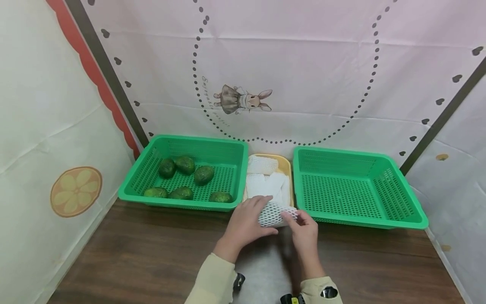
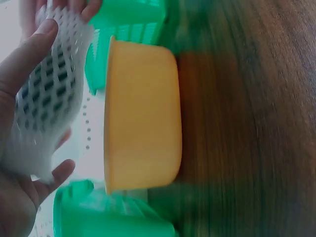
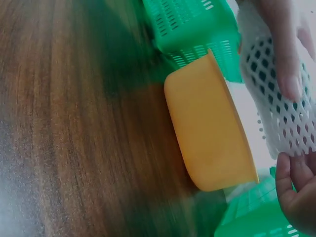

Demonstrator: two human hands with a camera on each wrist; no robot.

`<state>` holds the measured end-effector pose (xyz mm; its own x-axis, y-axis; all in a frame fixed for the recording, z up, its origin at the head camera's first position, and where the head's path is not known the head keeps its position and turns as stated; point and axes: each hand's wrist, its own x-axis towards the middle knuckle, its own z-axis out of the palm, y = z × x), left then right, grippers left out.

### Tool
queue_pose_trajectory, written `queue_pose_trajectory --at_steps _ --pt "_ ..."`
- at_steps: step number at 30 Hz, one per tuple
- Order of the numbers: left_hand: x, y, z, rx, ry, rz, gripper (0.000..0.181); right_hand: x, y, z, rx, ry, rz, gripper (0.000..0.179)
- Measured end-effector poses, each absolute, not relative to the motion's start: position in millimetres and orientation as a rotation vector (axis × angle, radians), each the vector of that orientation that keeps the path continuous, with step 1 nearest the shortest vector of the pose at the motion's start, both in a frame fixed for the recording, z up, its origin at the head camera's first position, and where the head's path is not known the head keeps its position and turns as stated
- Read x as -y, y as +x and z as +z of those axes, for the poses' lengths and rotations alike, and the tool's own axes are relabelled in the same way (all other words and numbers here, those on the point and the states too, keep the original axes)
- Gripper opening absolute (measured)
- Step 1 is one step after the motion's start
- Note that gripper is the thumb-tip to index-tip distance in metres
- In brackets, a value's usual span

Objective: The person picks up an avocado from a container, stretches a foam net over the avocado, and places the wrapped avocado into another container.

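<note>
Both hands hold a white foam net sleeve (image 1: 270, 216) above the wooden table, in front of a yellow bin (image 2: 143, 118). Dark green shows through its mesh in both wrist views, so something dark, seemingly an avocado, is inside. My left hand (image 1: 246, 223) grips the body of the sleeve, its thumb along the near side. At the sleeve's right end, my right hand (image 1: 305, 236) pinches the net's edge between thumb and fingers. More white foam nets (image 1: 267, 185) lie in the bin behind the hands.
To the left, a green basket (image 1: 243, 173) holds several avocados (image 1: 204, 175). A second green basket (image 1: 338, 190), with nothing seen in it, stands to the right. The yellow bin sits between them. A printed cloth (image 1: 303, 76) hangs behind, with light panels at both sides.
</note>
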<state>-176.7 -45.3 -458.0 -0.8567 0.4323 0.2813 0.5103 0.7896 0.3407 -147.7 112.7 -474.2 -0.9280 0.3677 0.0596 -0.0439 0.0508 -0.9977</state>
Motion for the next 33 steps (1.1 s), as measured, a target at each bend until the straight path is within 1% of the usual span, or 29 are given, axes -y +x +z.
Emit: queue_pose_trajectory --at_steps 3,8,13,15,18,22,23,26,29,33 --pt "52 -174 -461 2.789 -0.717 -0.673 0.081 -112 -147 -474 2.029 -0.359 1.937 0.024" --pt "56 -172 -464 2.749 -0.768 -0.701 0.076 -112 -142 -472 2.053 -0.33 1.957 0.024" --pt "57 -171 -464 2.739 -0.798 -0.713 0.077 -113 -138 -468 2.087 -0.302 1.908 0.025" --pt "58 -170 -462 2.751 -0.801 -0.707 0.078 -116 -137 -465 2.115 -0.275 1.819 0.03" --pt "60 -167 -459 2.751 -0.821 -0.685 0.079 -122 -134 -452 2.234 -0.097 1.654 0.037" --pt "59 -166 -458 2.724 -0.862 -0.69 0.083 -130 -141 -440 2.555 0.262 1.534 0.057" --pt "59 -166 -458 2.714 -0.869 -0.699 0.084 -132 -145 -443 2.646 0.341 1.508 0.063" --pt "57 -165 -458 2.679 -0.899 -0.734 0.087 -131 -149 -438 2.847 0.444 1.4 0.073" --pt "56 -164 -459 2.631 -0.96 -0.742 0.088 -131 -151 -434 2.931 0.509 1.224 0.075" --pt "54 -163 -459 2.581 -1.006 -0.734 0.091 -132 -152 -428 2.934 0.613 1.047 0.073"
